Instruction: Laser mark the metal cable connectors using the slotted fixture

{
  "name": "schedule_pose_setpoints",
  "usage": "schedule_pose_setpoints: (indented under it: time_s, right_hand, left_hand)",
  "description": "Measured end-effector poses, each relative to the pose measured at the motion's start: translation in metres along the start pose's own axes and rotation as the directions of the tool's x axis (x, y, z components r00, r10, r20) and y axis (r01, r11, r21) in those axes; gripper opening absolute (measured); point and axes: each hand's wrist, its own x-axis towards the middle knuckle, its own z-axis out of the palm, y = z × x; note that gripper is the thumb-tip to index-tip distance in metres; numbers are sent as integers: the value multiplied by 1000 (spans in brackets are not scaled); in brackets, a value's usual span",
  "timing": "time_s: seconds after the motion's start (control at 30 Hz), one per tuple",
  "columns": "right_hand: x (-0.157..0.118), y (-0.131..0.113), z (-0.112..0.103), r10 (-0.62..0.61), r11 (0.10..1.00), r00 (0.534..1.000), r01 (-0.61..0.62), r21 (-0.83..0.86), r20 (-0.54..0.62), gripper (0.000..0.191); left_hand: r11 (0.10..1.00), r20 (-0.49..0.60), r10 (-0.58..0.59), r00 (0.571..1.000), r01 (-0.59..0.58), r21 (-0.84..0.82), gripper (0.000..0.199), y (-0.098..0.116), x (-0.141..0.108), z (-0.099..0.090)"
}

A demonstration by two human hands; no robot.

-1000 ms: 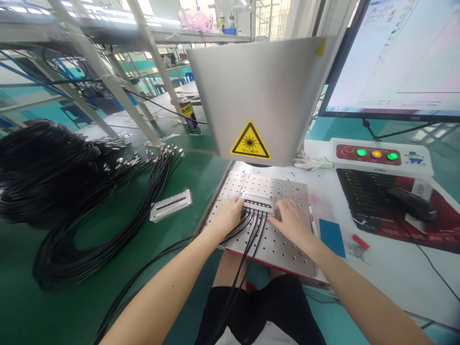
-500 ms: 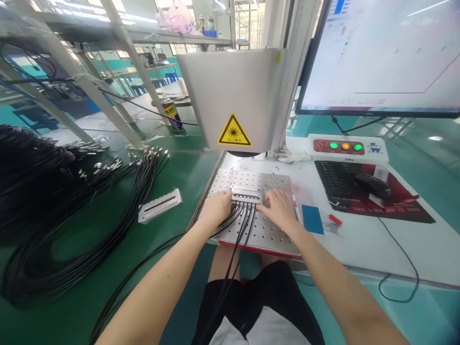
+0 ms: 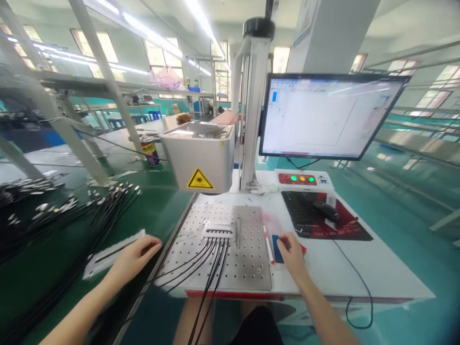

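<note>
Holder, slotted metal (image 3: 220, 225), flat on perforated plate (image 3: 247, 261), black cables (image 3: 207, 286) trailing over near edge. Left hand (image 3: 130, 261): grip released, over or beside 2nd holder (image 3: 104, 259); contact, cannot tell. Right hand (image 3: 293, 255): fingers loosely curled near blue pad (image 3: 276, 247), nothing visibly grasped. Advisable: slack cables, no sideways drag, holder square to plate.

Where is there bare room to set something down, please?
White tabletop in front of the mouse mat, right of the mouse cord; perforated plate between its black cables and the pen. The left bench is crowded with cable bundles.
</note>
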Motion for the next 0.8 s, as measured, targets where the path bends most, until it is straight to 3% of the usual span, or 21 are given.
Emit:
schedule_pose_setpoints:
  time_s: [0.2,0.43,0.8]
  right_hand:
    - [0,7,9,78,995,997,-78,69,0,12]
    - [-3,3,5,159,975,986,-163,149,42,12]
    - [-4,7,8,201,964,977,-210,163,72,16]
  left_hand:
    - [999,-167,38,985,-43,-30,38,-12,-7,20]
    - [995,-136,-33,990,19,-97,35,-16,-8,20]
    - [991,-240,-63,969,33,-127,38,-2,-11,23]
